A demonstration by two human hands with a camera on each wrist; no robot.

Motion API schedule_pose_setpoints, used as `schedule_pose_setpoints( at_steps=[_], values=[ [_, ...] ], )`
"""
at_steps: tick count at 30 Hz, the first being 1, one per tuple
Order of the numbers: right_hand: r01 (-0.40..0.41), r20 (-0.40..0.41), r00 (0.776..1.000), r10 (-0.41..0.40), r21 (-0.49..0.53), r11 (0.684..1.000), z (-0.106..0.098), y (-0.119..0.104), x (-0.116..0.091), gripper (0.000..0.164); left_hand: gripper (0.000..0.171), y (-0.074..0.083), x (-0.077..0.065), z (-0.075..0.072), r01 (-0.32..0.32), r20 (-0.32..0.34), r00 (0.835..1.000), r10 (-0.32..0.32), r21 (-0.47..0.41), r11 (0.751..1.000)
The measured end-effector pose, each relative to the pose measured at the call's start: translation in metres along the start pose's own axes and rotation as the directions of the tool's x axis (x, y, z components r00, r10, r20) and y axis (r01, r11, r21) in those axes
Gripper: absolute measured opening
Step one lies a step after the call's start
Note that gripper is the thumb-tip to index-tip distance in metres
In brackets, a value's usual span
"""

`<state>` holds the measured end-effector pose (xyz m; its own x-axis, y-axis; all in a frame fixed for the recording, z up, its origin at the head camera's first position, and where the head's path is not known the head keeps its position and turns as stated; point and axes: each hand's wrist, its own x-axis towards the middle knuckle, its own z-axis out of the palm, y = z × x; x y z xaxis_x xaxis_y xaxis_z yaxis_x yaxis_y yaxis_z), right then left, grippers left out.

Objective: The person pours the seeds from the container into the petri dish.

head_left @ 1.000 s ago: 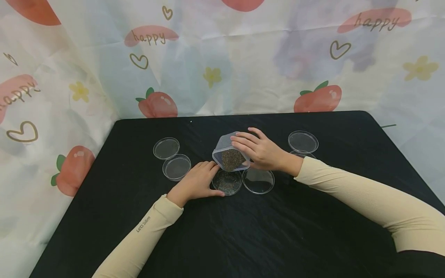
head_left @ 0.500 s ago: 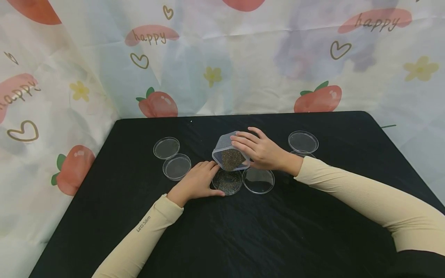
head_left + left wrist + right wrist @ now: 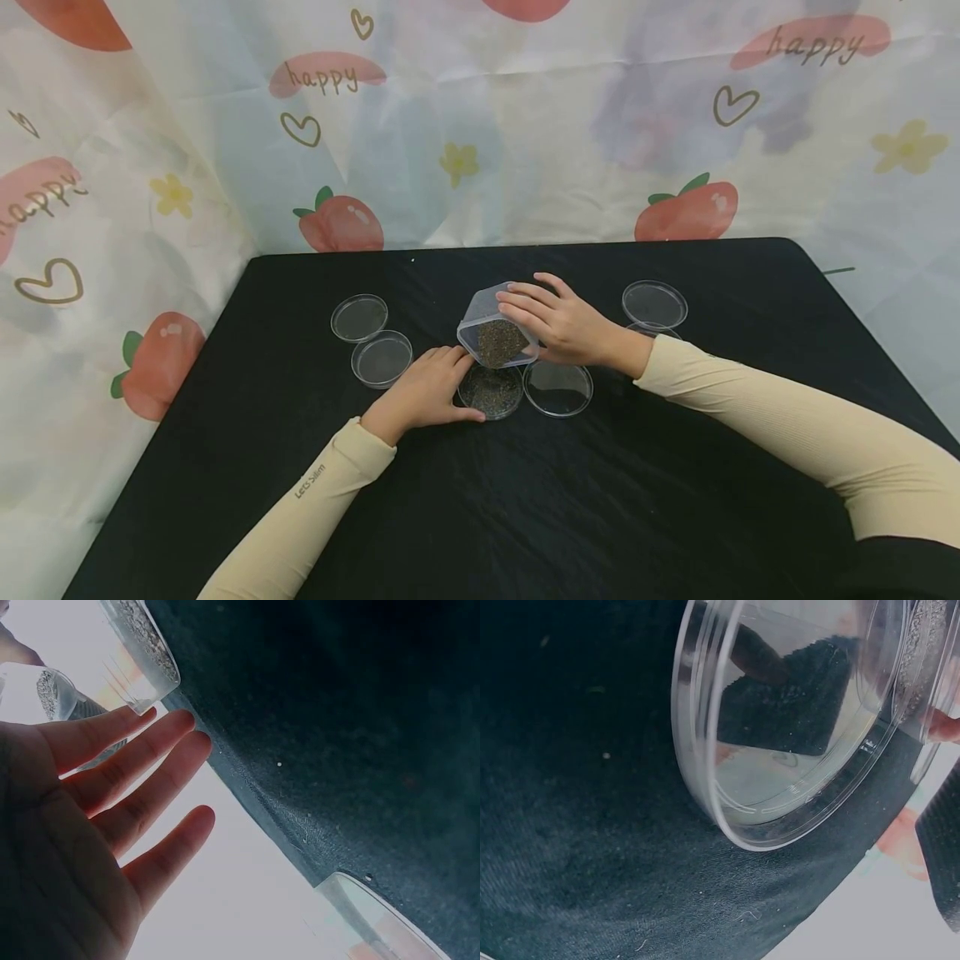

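Observation:
My right hand (image 3: 570,327) grips a clear plastic tub (image 3: 480,307) tilted on its side, its mouth facing me. Brown grains (image 3: 501,342) lie against the tub's lower wall near the mouth. Just below stands a clear petri dish (image 3: 491,393) with a layer of grains in it. My left hand (image 3: 426,387) is spread at this dish's left side, thumb at the near rim and index finger at the far side. In the left wrist view its fingers (image 3: 161,776) are nearly straight, and the index fingertip meets the dish wall.
A petri dish without grains (image 3: 558,392) stands against the filled one's right side. Two more dishes, one farther back (image 3: 359,319) and one nearer (image 3: 382,360), lie left. At the back right, another dish (image 3: 654,304) overlaps one partly hidden by my sleeve. Black cloth (image 3: 525,517) covers the table.
The grains in the dish under the tub look slightly denser. Both hands and the tub stay in place.

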<state>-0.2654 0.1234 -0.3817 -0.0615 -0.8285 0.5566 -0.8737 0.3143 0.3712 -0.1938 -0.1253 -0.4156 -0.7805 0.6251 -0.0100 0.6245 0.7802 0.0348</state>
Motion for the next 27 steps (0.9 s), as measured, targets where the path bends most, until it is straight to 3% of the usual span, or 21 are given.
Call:
schedule_pose_setpoints(
  at_steps=[19,27],
  values=[
    [-0.002,0.026,1.0,0.003,-0.014,1.0,0.0006,0.0028,-0.0025,0.093,0.092,0.0005,0.0005,0.0,0.009,0.023,1.0,-0.009,-0.005,1.0],
    [-0.009,0.024,1.0,0.009,-0.01,1.0,0.0013,0.0039,-0.0068,0.093,0.092,0.0009,0.0,-0.0022,-0.007,-0.005,1.0,0.008,0.049,0.999]
  ],
)
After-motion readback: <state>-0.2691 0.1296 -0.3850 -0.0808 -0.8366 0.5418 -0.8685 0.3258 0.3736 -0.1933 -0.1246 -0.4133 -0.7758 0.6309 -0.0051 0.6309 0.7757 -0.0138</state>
